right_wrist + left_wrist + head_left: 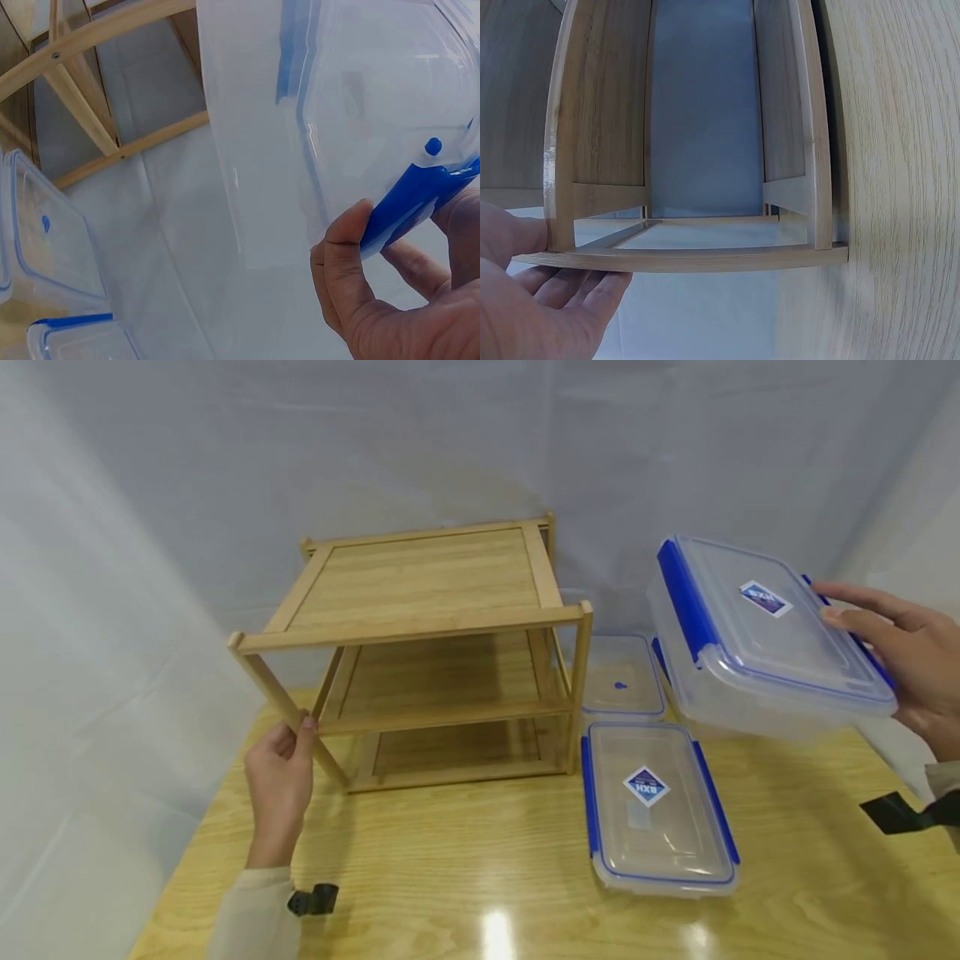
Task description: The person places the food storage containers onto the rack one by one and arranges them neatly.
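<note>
Fingers (862,610) of the right hand (911,660) grasp a clear, blue-clipped container (757,635); left hand (279,777) grips the rack (420,652).

Right hand (911,664): cut off by the head view's right edge. Rear box (622,681): partly hidden behind the held box (757,639). Rack (682,187): cropped at the top in the left wrist view. Label print (646,787): too small to be read.

Both hands are bare. The left hand (279,781) comes out of a pale cream sleeve (253,914) with a black strap clip (313,900) at the wrist. Beside the right hand (911,664), a similar cream cuff (943,775) carries a black strap (900,812).
</note>
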### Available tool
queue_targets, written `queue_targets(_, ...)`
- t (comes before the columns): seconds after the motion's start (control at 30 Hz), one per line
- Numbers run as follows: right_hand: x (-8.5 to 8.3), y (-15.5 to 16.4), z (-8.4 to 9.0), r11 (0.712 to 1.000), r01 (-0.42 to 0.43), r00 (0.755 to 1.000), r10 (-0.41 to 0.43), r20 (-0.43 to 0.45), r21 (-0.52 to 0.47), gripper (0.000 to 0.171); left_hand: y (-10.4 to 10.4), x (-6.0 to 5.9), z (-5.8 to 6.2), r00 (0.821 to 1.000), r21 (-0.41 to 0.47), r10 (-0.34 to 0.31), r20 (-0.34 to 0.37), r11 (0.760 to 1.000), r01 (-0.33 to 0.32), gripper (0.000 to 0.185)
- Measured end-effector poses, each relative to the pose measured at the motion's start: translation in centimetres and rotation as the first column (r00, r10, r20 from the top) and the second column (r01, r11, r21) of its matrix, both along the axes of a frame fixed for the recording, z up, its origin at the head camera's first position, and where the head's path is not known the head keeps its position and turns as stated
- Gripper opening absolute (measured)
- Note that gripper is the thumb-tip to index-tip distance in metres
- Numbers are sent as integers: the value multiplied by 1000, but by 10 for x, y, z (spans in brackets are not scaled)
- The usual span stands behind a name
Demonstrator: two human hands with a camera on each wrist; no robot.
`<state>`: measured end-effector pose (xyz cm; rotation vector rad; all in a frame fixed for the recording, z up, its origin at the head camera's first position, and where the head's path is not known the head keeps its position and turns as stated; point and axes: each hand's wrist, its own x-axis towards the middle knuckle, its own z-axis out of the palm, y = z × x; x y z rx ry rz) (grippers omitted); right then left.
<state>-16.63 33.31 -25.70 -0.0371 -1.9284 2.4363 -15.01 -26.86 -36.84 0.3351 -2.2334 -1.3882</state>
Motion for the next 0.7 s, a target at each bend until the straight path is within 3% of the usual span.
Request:
queue_targets(0.13,-10,-10,14,1000,-19,1000,20,6,-20,39,-1,-1,0,1000,7,10,11,1000,-10,42)
queue_targets(0.47,-32,-41,48,993,-101,995,102,-1,-63,45,0,-1,0,999,15,-37,23,999,37,46)
queue_targets(0.7,-45,-63,67,986,-129,991,130,6,-109,41,0,-3,-2,999,12,-25,26,1000,25,47)
